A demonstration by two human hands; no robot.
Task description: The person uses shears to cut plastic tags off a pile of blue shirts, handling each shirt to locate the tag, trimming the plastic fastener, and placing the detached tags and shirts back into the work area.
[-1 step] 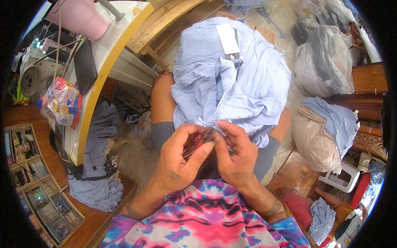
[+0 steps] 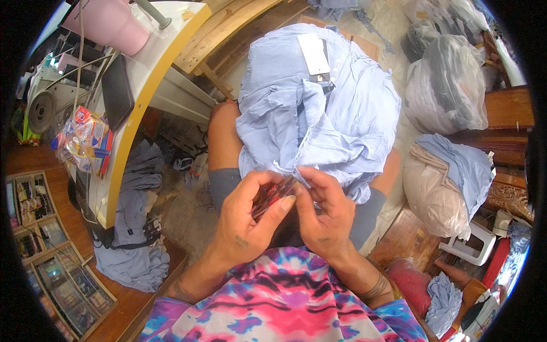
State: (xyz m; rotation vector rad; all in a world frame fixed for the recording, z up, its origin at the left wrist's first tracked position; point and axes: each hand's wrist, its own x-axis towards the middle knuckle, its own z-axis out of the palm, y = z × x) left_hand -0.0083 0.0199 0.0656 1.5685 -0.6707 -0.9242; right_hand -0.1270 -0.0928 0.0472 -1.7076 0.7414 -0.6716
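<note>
A light blue garment [image 2: 353, 108] lies bunched across my lap, with a white hang tag [image 2: 313, 54] on its far part. At its near edge my two hands meet. My left hand [image 2: 253, 208] is closed round a small dark tool with red parts [image 2: 268, 199]; its kind is mostly hidden by the fingers. Thumb and fingers of my right hand [image 2: 323, 214] pinch the garment's edge, close against the left thumb tip. What lies exactly between the fingertips is too small to make out.
On the left stands a yellow-edged table [image 2: 151, 74] with a pink cup [image 2: 108, 25], a black phone [image 2: 117, 94] and a plastic packet [image 2: 85, 139]. Blue cloth [image 2: 131, 265] is heaped below it. Stuffed plastic bags [image 2: 447, 85] and a white stool [image 2: 470, 245] are at right.
</note>
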